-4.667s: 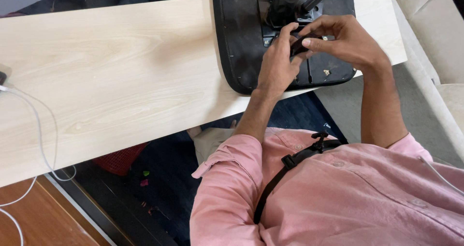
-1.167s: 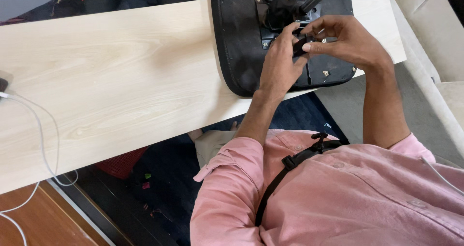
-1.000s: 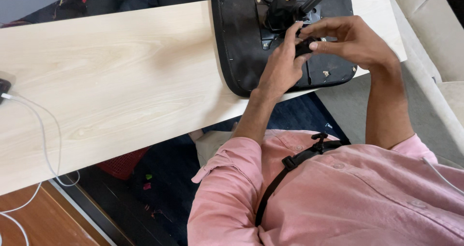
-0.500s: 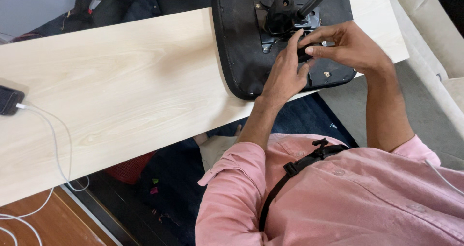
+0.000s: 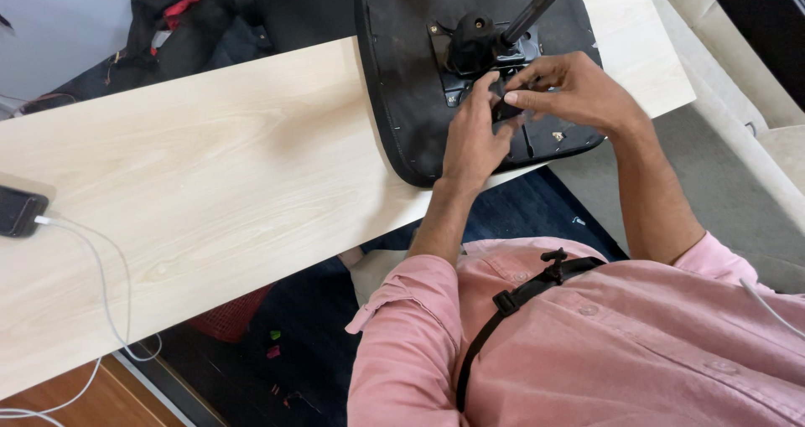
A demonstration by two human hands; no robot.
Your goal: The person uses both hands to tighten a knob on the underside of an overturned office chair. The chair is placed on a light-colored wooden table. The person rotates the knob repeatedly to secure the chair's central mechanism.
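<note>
On desk [image 5: 210,167], far right: upturned black seat [image 5: 402,83], metal plate [image 5: 470,67] and post [image 5: 532,12] at centre. Both hands meet just below post. Right hand [image 5: 574,92] fingers pinch small black part [image 5: 506,108]; left hand [image 5: 470,138] fingers pressed against it from left. Phone [image 5: 18,211] well apart, desk's left edge.

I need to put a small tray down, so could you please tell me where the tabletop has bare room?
The pale wooden tabletop lies bare between the dark phone with its white cable and the upturned black chair seat. The seat end is crowded: left hand and right hand meet at its black metal mounting plate.
</note>
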